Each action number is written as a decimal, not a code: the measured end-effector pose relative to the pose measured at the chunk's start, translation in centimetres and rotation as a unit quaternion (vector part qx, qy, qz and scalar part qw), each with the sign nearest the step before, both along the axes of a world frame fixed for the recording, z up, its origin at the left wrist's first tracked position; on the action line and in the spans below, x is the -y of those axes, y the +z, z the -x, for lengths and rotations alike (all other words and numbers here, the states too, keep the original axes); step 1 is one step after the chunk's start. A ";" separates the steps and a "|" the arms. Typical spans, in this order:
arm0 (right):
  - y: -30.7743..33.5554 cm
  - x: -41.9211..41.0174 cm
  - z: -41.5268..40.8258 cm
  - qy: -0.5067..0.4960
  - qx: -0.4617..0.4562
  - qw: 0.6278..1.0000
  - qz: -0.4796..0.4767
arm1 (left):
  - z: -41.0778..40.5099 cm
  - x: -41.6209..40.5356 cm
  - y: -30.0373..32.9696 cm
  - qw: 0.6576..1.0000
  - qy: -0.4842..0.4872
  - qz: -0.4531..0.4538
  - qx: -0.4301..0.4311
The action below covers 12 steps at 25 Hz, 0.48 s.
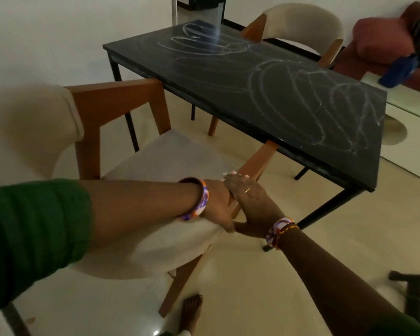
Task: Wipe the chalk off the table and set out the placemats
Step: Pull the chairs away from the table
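At lower centre, left hand and right hand both gripping wooden chair arm, fingers curled round it. Upper right: black table scrawled with unreadable chalk loops.

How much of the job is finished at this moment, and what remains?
Nothing looks done yet: the chalk scribbles still cover the black table, and no placemats are in view. In hand: the left hand and right hand both grip the near chair at its wooden arm. Left: wiping the tabletop, then setting out placemats.

chair before table, hands on chair
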State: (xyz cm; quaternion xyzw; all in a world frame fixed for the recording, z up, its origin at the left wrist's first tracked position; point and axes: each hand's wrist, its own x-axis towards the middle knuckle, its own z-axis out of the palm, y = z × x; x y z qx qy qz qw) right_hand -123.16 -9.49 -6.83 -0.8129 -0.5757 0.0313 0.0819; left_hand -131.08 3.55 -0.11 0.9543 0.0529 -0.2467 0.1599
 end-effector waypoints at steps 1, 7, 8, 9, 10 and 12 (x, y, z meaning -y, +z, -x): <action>-0.2 0.0 -1.0 -0.006 -0.005 1.000 -0.003 | -1.3 0.5 -0.7 0.999 0.011 0.015 0.034; -1.0 0.2 -6.9 -0.050 -0.009 0.997 0.062 | -7.5 0.1 -3.9 0.991 0.053 0.074 0.096; -0.9 0.1 -7.8 -0.060 -0.015 0.996 0.065 | -8.9 -0.1 -4.4 0.992 0.051 0.076 0.090; -0.9 0.1 -8.5 -0.074 -0.033 0.994 0.072 | -10.2 -0.1 -4.8 0.992 0.052 0.075 0.087; -0.8 0.1 -9.2 -0.089 -0.048 0.992 0.080 | -11.4 0.0 -5.0 0.991 0.060 0.077 0.086; -0.7 -0.1 -10.5 -0.114 -0.069 0.987 0.092 | -13.3 0.2 -5.2 0.990 0.081 0.084 0.081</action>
